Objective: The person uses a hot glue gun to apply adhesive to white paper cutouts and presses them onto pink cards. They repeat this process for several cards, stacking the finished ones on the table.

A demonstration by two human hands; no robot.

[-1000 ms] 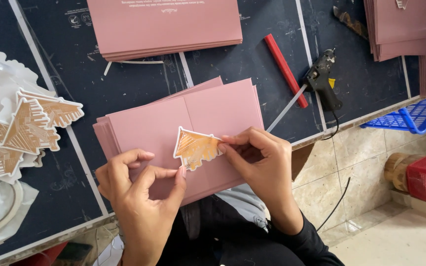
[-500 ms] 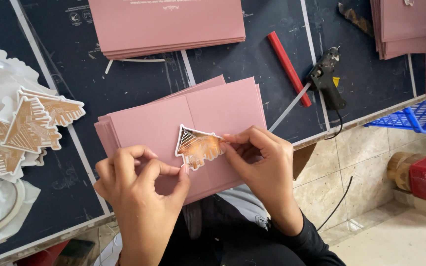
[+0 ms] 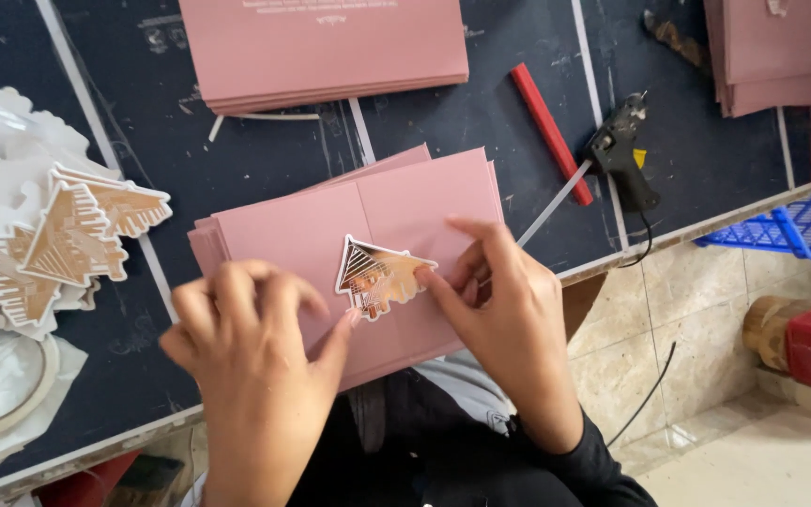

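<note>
Just below the middle of the head view, the gold-and-white house-shaped cutout [image 3: 379, 276] lies flat on the top pink card [image 3: 368, 263] of a stack, its roof peak toward upper left, its long axis running to lower right. My right hand [image 3: 504, 319] presses fingertips on its right end, fingers loosely spread. My left hand [image 3: 246, 347], curled, touches its lower edge with the forefinger. Both hands flank it closely; the right covers more. More cutouts [image 3: 68, 235] sit at far left on the worktop [image 3: 518, 56].

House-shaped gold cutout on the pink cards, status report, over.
Left hand and right hand fingertips on house-shaped gold cutout. Cutout flat on pink folded card stack. Nothing between hands.
</note>
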